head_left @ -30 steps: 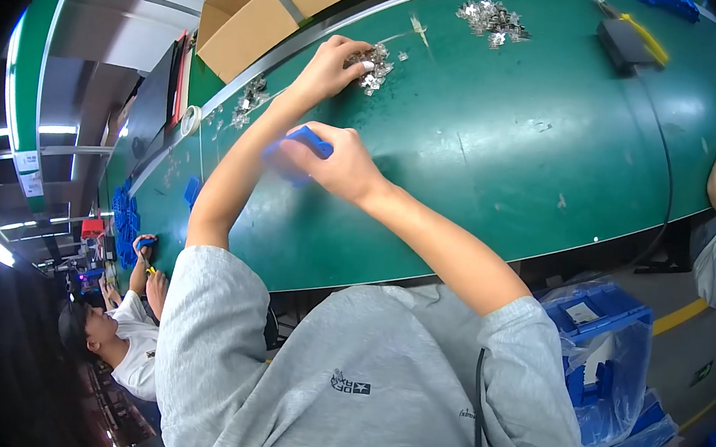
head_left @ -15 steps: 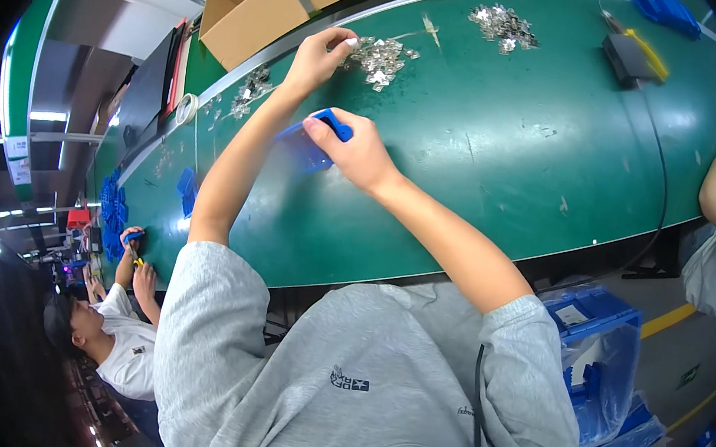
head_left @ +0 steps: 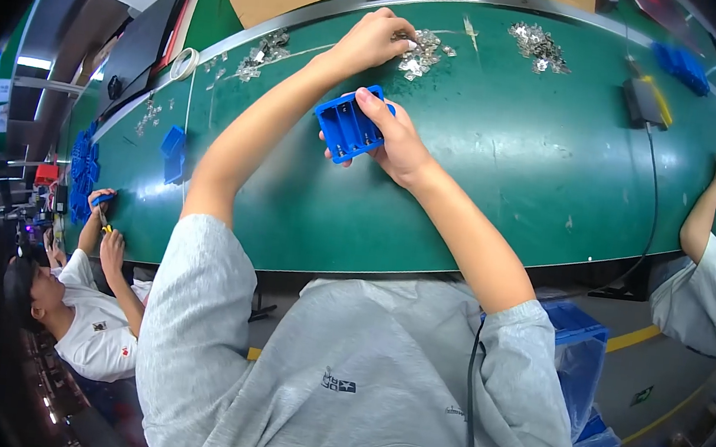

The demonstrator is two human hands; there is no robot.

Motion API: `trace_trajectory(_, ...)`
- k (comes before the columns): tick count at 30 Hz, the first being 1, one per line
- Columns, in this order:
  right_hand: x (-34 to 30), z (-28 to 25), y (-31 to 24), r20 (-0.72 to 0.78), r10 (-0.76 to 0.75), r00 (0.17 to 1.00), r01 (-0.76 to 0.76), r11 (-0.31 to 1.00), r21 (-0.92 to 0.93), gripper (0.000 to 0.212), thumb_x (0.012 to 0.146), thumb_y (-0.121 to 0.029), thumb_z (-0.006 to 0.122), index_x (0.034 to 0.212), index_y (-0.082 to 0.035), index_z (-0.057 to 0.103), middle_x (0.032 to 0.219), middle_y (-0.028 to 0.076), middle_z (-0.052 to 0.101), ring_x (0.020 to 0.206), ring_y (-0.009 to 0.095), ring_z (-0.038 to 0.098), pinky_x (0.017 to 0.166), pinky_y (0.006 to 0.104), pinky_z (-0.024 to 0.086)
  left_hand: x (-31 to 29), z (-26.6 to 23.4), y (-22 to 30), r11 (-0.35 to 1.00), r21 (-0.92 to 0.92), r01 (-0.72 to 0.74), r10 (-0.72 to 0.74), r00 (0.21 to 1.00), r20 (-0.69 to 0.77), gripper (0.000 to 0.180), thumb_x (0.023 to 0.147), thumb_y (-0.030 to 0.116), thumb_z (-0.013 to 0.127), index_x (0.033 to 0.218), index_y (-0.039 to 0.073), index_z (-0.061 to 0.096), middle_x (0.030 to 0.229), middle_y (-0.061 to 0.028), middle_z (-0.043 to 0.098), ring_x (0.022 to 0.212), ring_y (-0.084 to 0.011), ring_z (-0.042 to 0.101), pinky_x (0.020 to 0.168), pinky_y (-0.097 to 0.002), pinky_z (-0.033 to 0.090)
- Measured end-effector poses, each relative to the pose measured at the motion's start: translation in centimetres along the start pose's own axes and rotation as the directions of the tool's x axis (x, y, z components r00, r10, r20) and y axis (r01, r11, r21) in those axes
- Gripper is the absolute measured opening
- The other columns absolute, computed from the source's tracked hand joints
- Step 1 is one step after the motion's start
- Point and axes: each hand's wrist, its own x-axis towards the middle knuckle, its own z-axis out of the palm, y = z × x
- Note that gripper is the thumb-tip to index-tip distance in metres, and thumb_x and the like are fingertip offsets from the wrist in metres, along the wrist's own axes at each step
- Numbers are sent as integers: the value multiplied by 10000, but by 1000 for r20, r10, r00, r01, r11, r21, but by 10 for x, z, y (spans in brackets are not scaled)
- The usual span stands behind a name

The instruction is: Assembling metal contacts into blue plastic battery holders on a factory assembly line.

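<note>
Two jobs at once: with the right hand (head_left: 401,145), holding a blue, rectangular, open-faced plastic case (head_left: 346,125) above the glossy green tabletop (head_left: 484,184), just left of and above the frame's centre; with the left hand (head_left: 373,40), reaching to a loose heap of small, shiny, silvery metal pieces (head_left: 425,58) at the upper middle. Gripping the case between right thumb, laid over the upper right rim, and fingers curled behind, tips showing at lower left. With left thumb and forefinger close together at the heap's left edge; too small to tell whether already pinching a piece. Probably at the picking step, case held ready. Seems to call next for a light pinch on one piece, freed from its neighbours, and a steady case, open face up.
</note>
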Motion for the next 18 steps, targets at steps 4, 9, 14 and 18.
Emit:
trace_trajectory(4,2,-3,0,-22,8,1000,-8,1000,-10,540,928,-494,483,1093,16,556,894,176,665,728,252,681,546,313,516,2,3,-4,1000,11,-30,30,1000,-2,216,793,179,627,956,53,695,891,-167,622,883,-331,597,814,-383,482)
trace_trajectory(9,3,-3,4,-16,19,1000,-19,1000,4,536,932,-486,481,1100,19,549,910,172,663,731,249,679,549,314,519,-18,-18,5,949,-230,214,-238,968,-81,229,850,188,602,1012,49,683,840,-107,677,736,-182,643,702,-310,502)
trace_trajectory(14,17,-13,14,-338,-286,897,318,947,41,489,970,-407,444,1150,41,525,1023,183,637,917,268,652,822,375,524,-75,-50,47,851,-482,207,-400,850,-343,189,859,101,630,1024,29,686,894,-43,685,797,-79,608,726,-224,484)
trace_trajectory(18,16,-10,7,-322,-229,919,289,945,151,529,987,-408,400,1235,56,455,1186,211,578,1104,299,578,986,396,443,-128,-41,66,906,-367,213,-388,766,-512,195,825,27,654,1012,53,704,915,-57,666,789,-99,619,712,-219,489)
